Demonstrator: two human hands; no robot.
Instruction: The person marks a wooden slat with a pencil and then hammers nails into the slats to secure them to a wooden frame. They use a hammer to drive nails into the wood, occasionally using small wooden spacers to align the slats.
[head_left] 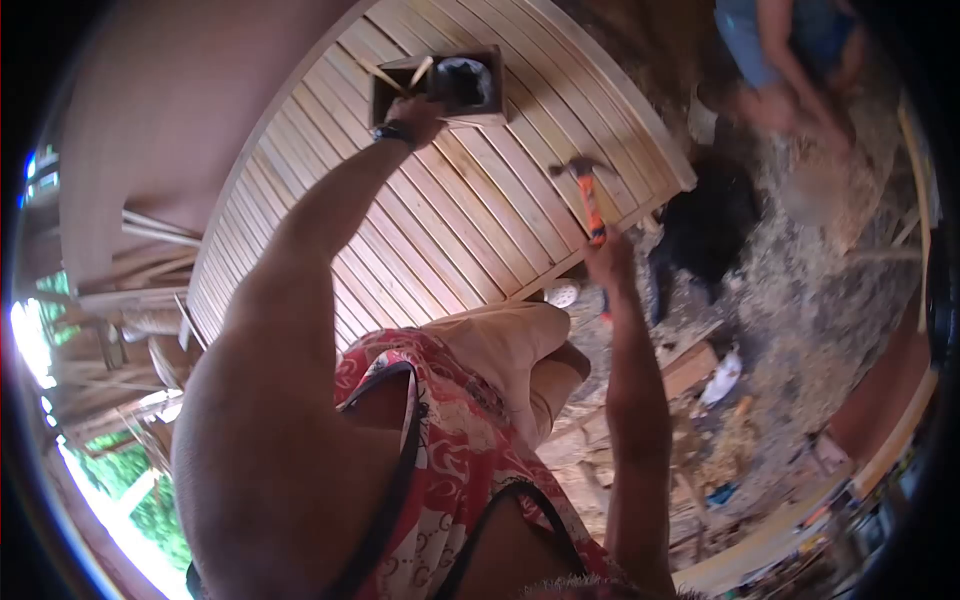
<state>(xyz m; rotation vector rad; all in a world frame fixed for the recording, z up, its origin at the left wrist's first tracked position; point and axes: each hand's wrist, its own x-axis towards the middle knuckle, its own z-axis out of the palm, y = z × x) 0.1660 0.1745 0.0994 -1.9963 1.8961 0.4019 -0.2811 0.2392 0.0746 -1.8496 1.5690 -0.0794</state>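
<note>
My right hand [610, 262] is closed round the orange and black handle of a claw hammer [590, 205], its metal head raised over the edge of a slatted wooden panel [470, 215]. With a dark band at the wrist, my left hand [420, 115] is at the near side of an open wooden box [490, 118] resting on the slats. Its fingers are too blurred and partly hidden to show whether they grip anything. Light wooden sticks or handles [422, 72] poke up from the box, beside a dark container [465, 82] inside it.
Another person [785, 70] bends down at the upper right. A dark object [710, 220] is on the ground beyond the panel's corner. Wood shavings [735, 445], a wooden beam [690, 370] and a white item [722, 378] are to my right.
</note>
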